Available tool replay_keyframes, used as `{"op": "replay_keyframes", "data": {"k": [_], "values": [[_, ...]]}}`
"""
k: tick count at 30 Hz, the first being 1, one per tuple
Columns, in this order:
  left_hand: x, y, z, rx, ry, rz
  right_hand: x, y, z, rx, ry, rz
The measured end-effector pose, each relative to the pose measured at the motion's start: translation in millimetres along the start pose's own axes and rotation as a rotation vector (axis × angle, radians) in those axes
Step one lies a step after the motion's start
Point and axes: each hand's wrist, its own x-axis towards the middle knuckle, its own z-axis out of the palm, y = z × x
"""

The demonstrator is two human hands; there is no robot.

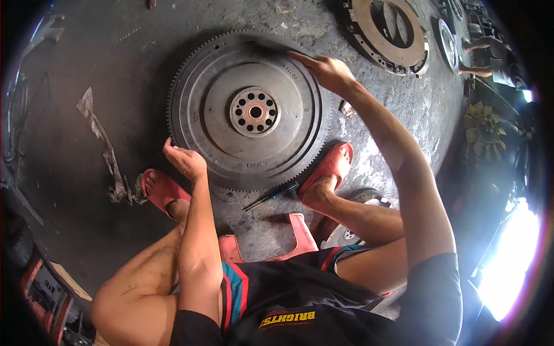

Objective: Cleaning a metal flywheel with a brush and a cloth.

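A large grey toothed flywheel (pixel 216 132) lies on the floor in front of me, with a ring of bolt holes round its hub. My left hand (pixel 186 155) grips its toothed rim at the lower left, fingers curled at the edge. My right hand (pixel 323 70) is over the upper right of the flywheel, its fingers closed at a dark, blurred thing (pixel 271 49) that I cannot make out. Below the flywheel, between my sandalled feet, lies a blue-handled tool (pixel 288 189).
Clutch cover (pixel 398 46) at upper right; ring part (pixel 447 46) beside it; another person's legs (pixel 485 57); fan (pixel 485 127) at right; crumpled strip (pixel 101 138) at left; pink stool (pixel 297 230) under me; second flywheel (pixel 358 199) by my right leg; red metal box (pixel 37 277) at lower left.
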Motion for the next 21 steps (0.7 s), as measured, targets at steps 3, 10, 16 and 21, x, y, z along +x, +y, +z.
{"op": "replay_keyframes", "data": {"k": [3,10,16,21], "values": [[4.5,3.3,-1.7,0.011,0.0,-0.007,-87.7,24.5,-1.4,0.126,-0.007,0.069],[-0.4,6.9,3.5,0.064,0.007,0.0,-60.2,3.3,11.3,0.088,-0.008,0.198],[-1.1,0.9,4.2,0.02,-0.024,-0.049,46.2,-39.9,8.0,0.07,0.0,0.005],[-0.8,9.6,3.6,0.037,-0.029,-0.05,-45.7,3.3,25.8,0.246,0.016,0.173]]}}
